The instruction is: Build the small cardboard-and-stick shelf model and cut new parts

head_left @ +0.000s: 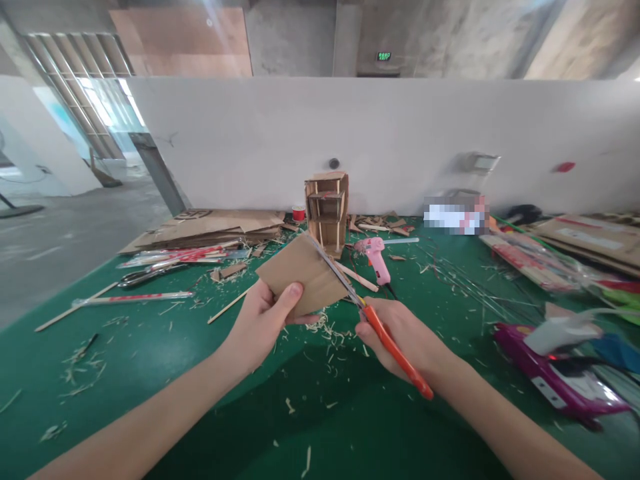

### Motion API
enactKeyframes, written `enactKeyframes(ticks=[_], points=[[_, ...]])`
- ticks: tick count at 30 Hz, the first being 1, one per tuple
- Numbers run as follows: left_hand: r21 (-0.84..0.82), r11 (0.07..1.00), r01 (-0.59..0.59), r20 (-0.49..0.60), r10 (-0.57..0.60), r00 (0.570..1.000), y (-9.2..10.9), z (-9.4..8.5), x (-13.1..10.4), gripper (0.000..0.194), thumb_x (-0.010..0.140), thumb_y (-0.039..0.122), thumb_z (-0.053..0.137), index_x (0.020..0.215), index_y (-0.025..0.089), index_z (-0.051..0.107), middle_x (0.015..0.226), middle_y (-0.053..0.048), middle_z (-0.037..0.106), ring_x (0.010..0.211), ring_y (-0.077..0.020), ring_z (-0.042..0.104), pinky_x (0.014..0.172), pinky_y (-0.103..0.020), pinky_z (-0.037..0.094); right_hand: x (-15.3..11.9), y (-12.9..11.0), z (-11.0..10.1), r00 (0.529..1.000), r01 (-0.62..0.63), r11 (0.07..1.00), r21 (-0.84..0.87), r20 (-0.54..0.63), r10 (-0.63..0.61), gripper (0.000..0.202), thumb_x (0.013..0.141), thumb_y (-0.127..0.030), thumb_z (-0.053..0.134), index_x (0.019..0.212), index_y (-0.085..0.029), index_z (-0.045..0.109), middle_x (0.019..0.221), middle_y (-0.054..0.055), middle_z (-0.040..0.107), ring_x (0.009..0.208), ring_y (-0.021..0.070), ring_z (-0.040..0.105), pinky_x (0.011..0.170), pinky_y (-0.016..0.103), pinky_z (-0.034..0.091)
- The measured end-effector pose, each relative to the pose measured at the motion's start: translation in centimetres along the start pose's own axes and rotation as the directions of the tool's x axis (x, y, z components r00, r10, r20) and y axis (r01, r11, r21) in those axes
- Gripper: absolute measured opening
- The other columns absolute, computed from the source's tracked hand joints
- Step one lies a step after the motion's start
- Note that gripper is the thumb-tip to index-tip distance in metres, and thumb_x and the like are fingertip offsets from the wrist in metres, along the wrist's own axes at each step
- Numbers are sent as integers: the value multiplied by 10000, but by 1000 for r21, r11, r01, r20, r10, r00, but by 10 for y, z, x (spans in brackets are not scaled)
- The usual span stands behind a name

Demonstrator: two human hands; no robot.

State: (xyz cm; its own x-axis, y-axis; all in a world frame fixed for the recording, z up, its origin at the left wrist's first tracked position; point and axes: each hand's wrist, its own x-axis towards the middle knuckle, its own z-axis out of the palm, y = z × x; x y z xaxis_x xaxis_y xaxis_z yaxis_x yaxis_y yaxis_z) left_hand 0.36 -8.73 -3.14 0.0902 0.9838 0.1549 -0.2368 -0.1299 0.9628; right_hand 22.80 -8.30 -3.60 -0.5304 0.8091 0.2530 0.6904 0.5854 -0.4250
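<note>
My left hand [265, 317] grips a flat piece of brown cardboard [303, 273], thumb on top and fingers beneath. In my right hand [395, 330] is a pair of scissors [395, 350] with orange-red handles. The scissor blades lie along the right edge of the cardboard, pointing up and to the left. Whether the blades are parted cannot be made out. Just beyond the cardboard stands a small cardboard shelf unit [327, 212] with several levels and thin wooden posts. A pink glue gun [377, 260] lies to its right.
Cardboard sheets [220, 223] lie at the back left, with wrapped sticks [135, 298] nearer. A purple power strip [555, 377] with plugs sits at the right. Wood shavings litter the green table [200, 407]. Behind stands a white partition [240, 147].
</note>
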Motion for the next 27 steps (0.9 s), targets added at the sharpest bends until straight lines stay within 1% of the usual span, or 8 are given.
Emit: enactKeyframes(ticks=[3,10,14,18,21,23,25,27], points=[[-11,1000,6,-5,-6,1000,-1,1,-1,574,835,377,647,1354,259,431,1295,-95,557,1093,-281,611,730,-366,641,0,1,3,1000,-7,1000,-9,-26,6,399,945,-497,318,656,-223,332,639,9,475,542,127,405,544,281,322],[-61,997,50,14,-49,999,-5,1,0,564,827,379,658,1334,254,444,1262,-94,578,1047,-268,637,706,-347,645,-3,1,2,998,-59,998,3,-25,59,458,914,-576,374,622,-224,337,582,-1,466,485,108,374,486,264,291],[-88,995,53,-26,-55,998,-2,3,1,551,807,365,681,1301,257,464,1230,-79,595,1016,-258,650,685,-350,645,1,3,5,996,-65,998,6,-61,66,452,900,-578,397,624,-222,352,570,-6,469,479,105,378,484,264,289],[-115,991,70,-84,-80,993,-1,2,4,519,788,371,693,1250,243,494,1199,-78,612,985,-247,656,662,-350,638,3,7,3,991,-83,994,72,-102,90,446,896,-563,403,612,-220,370,540,-19,451,465,100,384,468,253,291],[-43,996,73,-147,-78,986,-2,-5,9,510,769,384,699,1216,245,496,1202,-81,609,956,-246,660,555,-291,601,5,7,-10,980,-160,983,93,-102,169,432,886,-563,403,634,-214,439,547,-11,484,466,109,413,462,252,315],[65,995,81,-170,-69,983,-2,-14,14,484,766,380,693,1184,234,497,1194,-89,613,945,-244,660,517,-253,560,4,7,-26,965,-237,972,14,-112,237,412,859,-573,448,658,-214,485,543,-9,505,466,122,433,470,259,333],[175,980,94,-160,-66,985,1,-24,20,452,765,361,692,1147,213,502,1168,-96,630,962,-238,655,583,-262,560,2,9,-45,949,-300,943,-141,-144,280,384,820,-576,523,675,-221,525,544,-1,537,479,143,467,491,274,344],[259,959,115,-111,-88,990,5,-34,26,444,744,338,711,1115,200,509,1135,-102,654,981,-237,656,695,-300,567,-5,14,-61,940,-337,898,-282,-150,306,374,769,-590,587,690,-225,563,614,35,602,534,181,528,512,297,358]])
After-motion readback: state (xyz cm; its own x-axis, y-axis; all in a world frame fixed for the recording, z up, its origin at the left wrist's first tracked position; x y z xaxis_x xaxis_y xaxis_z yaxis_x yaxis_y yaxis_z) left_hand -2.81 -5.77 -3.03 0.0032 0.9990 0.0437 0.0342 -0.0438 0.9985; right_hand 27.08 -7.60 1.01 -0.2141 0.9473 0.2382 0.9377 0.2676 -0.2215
